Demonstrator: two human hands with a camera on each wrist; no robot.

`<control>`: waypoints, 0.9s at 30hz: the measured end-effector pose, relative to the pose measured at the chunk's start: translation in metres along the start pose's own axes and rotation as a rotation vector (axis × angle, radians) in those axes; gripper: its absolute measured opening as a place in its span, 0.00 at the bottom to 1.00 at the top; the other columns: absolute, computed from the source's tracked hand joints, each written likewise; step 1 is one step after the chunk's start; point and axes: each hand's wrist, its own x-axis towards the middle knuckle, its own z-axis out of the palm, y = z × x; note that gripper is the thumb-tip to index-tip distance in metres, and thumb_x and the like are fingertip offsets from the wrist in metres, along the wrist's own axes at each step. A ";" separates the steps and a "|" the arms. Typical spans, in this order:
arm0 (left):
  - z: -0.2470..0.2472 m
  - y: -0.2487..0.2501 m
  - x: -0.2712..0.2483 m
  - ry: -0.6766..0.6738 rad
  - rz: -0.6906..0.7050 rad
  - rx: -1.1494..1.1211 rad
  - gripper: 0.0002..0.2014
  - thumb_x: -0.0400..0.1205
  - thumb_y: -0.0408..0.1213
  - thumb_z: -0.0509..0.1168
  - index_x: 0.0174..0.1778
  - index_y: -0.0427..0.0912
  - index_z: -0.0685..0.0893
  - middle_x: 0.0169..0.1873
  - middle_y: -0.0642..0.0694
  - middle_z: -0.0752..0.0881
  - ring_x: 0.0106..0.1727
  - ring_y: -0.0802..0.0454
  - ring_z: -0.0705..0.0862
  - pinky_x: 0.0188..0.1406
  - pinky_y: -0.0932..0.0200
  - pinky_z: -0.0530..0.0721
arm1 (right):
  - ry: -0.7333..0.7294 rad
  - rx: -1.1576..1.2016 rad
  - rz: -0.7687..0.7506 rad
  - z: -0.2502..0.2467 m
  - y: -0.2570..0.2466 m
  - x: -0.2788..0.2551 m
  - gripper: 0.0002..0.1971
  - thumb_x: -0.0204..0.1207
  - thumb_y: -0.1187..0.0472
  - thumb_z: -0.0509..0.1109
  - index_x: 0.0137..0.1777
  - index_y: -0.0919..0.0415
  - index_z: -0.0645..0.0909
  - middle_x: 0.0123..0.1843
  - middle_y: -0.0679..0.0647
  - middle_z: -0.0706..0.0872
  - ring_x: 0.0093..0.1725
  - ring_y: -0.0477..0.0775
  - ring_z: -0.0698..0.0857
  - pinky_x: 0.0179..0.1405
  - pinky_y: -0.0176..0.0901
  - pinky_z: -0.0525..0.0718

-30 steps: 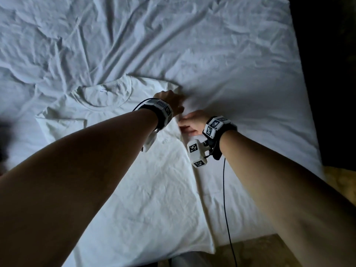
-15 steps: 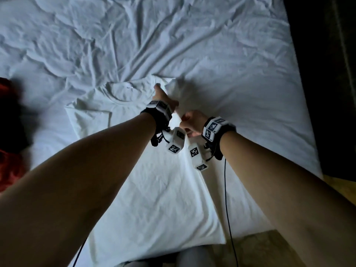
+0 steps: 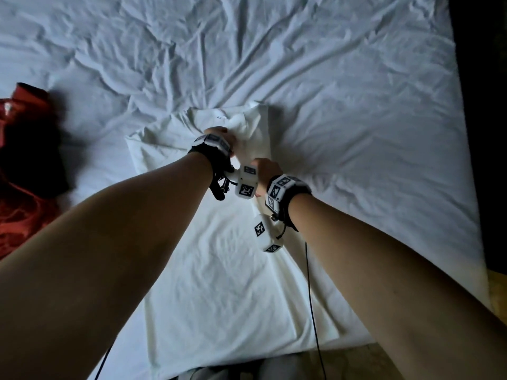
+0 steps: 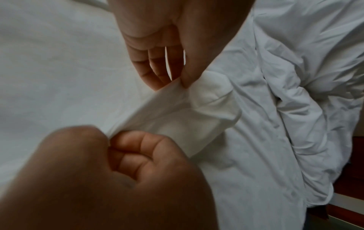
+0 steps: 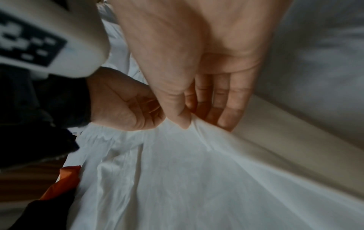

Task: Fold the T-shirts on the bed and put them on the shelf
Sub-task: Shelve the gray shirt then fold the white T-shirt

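Both hands pinch the shirt (image 3: 219, 270) edge near the shoulder: left hand (image 3: 219, 137), right hand (image 3: 267, 168), lifting it to fold the side inward on the bed (image 3: 356, 105).

Dim cool light, deep shadows, blurred wrist views, wide-angle edge distortion

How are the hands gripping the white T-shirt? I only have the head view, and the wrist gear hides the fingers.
Observer: The left hand pinches the white T-shirt by its sleeve hem, thumb against fingertips.
Operator: And the right?
Observer: The right hand pinches a fold of it under its thumb tip.
Operator: Slack between them?
Observer: No, the left wrist view shows a taut band running hand to hand above the bed sheet.
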 end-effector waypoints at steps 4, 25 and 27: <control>-0.006 -0.008 0.010 -0.042 0.005 0.029 0.21 0.81 0.29 0.65 0.71 0.34 0.77 0.50 0.43 0.80 0.38 0.53 0.82 0.34 0.65 0.86 | -0.020 -0.028 0.023 0.006 0.003 0.009 0.09 0.75 0.70 0.67 0.54 0.68 0.82 0.55 0.63 0.88 0.55 0.63 0.87 0.54 0.46 0.85; 0.001 -0.085 -0.100 -0.231 -0.197 -0.042 0.08 0.86 0.35 0.58 0.41 0.41 0.77 0.39 0.45 0.84 0.38 0.50 0.82 0.53 0.51 0.85 | 0.091 0.178 0.267 0.049 0.090 -0.084 0.07 0.74 0.62 0.67 0.36 0.52 0.82 0.36 0.50 0.88 0.41 0.52 0.86 0.48 0.46 0.85; 0.008 -0.097 -0.112 -0.245 -0.202 -0.031 0.07 0.86 0.34 0.58 0.42 0.41 0.77 0.40 0.45 0.84 0.38 0.50 0.83 0.54 0.50 0.85 | 0.106 0.162 0.301 0.058 0.109 -0.097 0.04 0.72 0.60 0.69 0.40 0.50 0.84 0.42 0.49 0.90 0.46 0.52 0.87 0.53 0.45 0.86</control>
